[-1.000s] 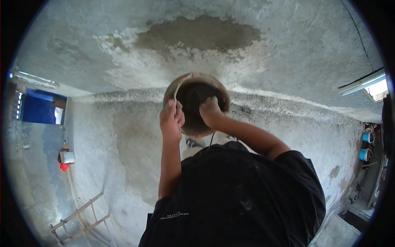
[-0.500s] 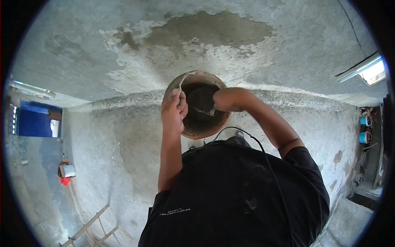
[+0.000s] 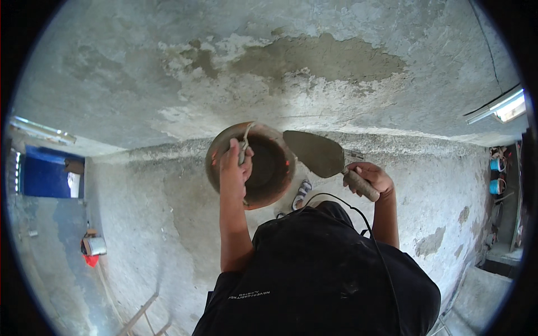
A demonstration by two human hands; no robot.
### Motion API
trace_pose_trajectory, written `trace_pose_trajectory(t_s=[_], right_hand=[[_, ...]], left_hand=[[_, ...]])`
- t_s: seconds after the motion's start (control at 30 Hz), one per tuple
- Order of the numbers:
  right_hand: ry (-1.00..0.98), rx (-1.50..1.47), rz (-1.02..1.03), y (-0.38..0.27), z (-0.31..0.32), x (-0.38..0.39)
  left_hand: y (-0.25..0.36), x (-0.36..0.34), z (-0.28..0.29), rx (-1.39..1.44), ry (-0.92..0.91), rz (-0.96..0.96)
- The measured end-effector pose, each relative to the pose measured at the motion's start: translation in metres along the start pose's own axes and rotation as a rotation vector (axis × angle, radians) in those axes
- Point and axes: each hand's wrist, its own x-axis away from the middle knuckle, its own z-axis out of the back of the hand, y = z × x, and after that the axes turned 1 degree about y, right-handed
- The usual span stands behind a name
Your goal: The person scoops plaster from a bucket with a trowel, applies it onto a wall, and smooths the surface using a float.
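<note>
My left hand [image 3: 237,168] is closed around the handle of a round, reddish-brown bucket [image 3: 215,162], which is held up in front of me. The inside is dark and its contents are hard to make out. To the right of the bucket, my right hand [image 3: 375,176] grips the thick, mortar-crusted handle of a trowel [image 3: 315,153]. The broad, pointed grey blade of the trowel lies flat to view, its tip close to the bucket's rim. Ahead, the plaster wall [image 3: 224,106] carries a darker, damp-looking patch [image 3: 325,57] with flaky pale edges.
A sandalled foot [image 3: 302,194] shows below the bucket. A black cable [image 3: 358,204] loops across my front. Wooden pieces [image 3: 140,313] stand at lower left, near a white container [image 3: 95,246]. Blue buckets [image 3: 497,186] are at far right, and a blue panel [image 3: 47,173] at far left.
My right hand has come out of the bucket and swung right, bringing the trowel into sight. The bucket, still in my left hand, sits a little lower and further left in view.
</note>
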Motion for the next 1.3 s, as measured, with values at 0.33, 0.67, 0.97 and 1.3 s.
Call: trace_pose_trajectory(t_s=[0.33, 0.67, 0.97, 1.3], right_hand=[[-0.11, 0.092, 0.245, -0.01, -0.005, -0.102], [0.1, -0.578, 0.155, 0.03, -0.079, -0.161], [0.766, -0.18, 0.237, 0.073, -0.089, -0.229], [1.317, 0.667, 0.496, 0.101, 0.029, -0.354]], left_hand=[[0.007, -0.084, 0.032, 0.12, 0.062, 0.019], [0.006, -0.18, 0.071, 0.119, -0.072, 0.274], [-0.058, -0.242, 0.104, -0.135, -0.12, 0.631], [-0.177, -0.263, 0.129, -0.41, 0.018, 0.69]])
